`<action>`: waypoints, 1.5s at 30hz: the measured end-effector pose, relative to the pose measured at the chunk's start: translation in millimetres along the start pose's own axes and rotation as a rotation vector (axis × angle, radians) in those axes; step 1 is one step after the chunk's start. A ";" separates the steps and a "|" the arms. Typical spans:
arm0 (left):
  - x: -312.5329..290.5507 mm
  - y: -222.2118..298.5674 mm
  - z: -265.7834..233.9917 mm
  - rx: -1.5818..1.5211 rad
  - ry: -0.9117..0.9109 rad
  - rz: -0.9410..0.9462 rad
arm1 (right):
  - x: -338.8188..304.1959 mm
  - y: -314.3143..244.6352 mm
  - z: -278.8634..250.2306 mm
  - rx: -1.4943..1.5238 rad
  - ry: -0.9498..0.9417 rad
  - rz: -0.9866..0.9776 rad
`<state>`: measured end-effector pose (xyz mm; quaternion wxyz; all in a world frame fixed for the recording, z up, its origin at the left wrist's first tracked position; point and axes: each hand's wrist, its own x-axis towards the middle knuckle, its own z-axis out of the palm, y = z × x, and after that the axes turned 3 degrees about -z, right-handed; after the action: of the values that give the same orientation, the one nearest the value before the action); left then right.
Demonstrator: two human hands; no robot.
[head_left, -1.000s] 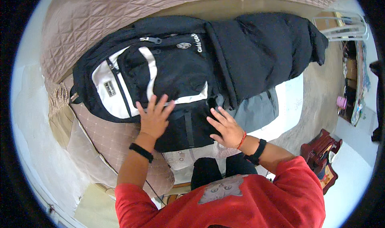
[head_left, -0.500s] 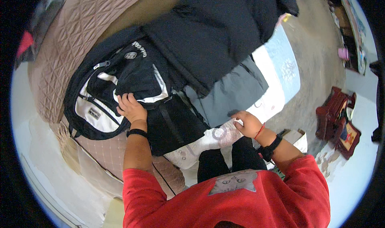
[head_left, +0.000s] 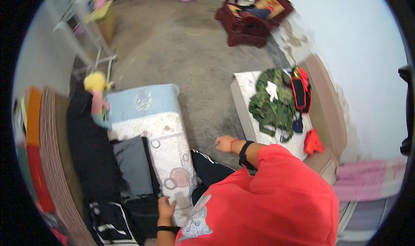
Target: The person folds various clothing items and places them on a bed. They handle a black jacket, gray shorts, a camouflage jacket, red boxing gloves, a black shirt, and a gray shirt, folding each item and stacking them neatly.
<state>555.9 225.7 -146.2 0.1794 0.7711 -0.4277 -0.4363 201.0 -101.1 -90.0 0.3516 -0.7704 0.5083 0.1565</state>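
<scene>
My left hand [head_left: 165,209] rests at the edge of the black fabric flap [head_left: 145,213], thumb apart from the fingers, with no object visible in it. Beside it lies a black backpack with white trim [head_left: 110,222], cut off by the lower rim. A folded grey garment [head_left: 133,166] lies just beyond the flap, and a long black garment [head_left: 90,146] stretches along its left. My right hand [head_left: 225,143] hovers over the gap between two padded seats, fingers curled in and nothing seen in them. Nearest to it on the right is a camouflage backpack [head_left: 274,105].
The left seat has a patterned white and blue cover [head_left: 170,138]; a yellow-and-pink soft item [head_left: 96,82] lies at its far end. Red and black items [head_left: 302,90] sit beside the camouflage backpack. A dark red carved wooden piece [head_left: 250,23] stands on the concrete floor [head_left: 181,43].
My view has swung right, bringing the second seat and camouflage backpack into sight. My left hand has moved off the backpack's front to the flap's edge. My right hand has left the grey garment.
</scene>
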 end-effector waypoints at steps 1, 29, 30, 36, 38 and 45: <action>4.8 23.3 19.5 -0.041 -0.107 -0.039 | -24.9 30.5 -3.2 0.088 0.092 0.064; 158.8 576.7 386.7 0.251 -0.557 -0.161 | 1.3 676.8 -140.2 0.904 0.787 0.696; 158.5 586.9 391.3 0.262 -0.569 -0.161 | 20.5 683.9 -153.0 0.908 0.821 0.749; 175.5 605.3 412.9 0.386 -0.516 -0.188 | 95.4 718.9 -179.4 1.176 0.500 0.902; 185.0 612.7 420.6 0.411 -0.530 -0.207 | 97.6 722.9 -170.5 1.067 0.498 0.802; 259.8 662.4 490.4 0.361 -0.619 -0.036 | -101.1 753.7 -105.2 1.939 1.030 0.344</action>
<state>-116.7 -316.4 -122.8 -0.1057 0.6291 -0.5182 -0.5697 -528.3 -284.6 -243.9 0.5254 -0.0611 0.6008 -0.5993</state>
